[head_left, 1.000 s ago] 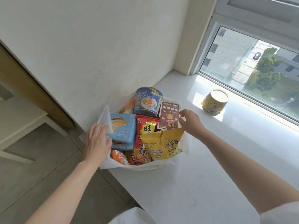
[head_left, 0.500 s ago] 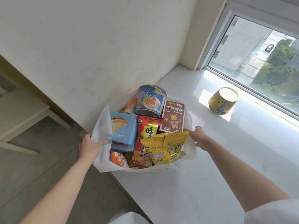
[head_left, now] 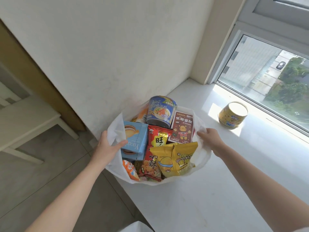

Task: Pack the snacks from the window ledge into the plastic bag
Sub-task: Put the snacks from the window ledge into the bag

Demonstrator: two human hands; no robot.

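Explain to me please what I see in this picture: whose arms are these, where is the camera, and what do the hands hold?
There is no machine here. A person wears a wide-angle camera on the head, looking forward and down, so the two bare arms are the person's own.

The left hand and the right hand each grip one side of the rim of a white plastic bag, holding it open. The bag stands on a white window ledge, at its edge by the wall.

Inside the bag are snacks: a blue noodle cup, a light blue box, a red packet, a yellow popcorn bag and a brown box with a bear.

One yellow tub is still on the ledge by the window, not yet packed.
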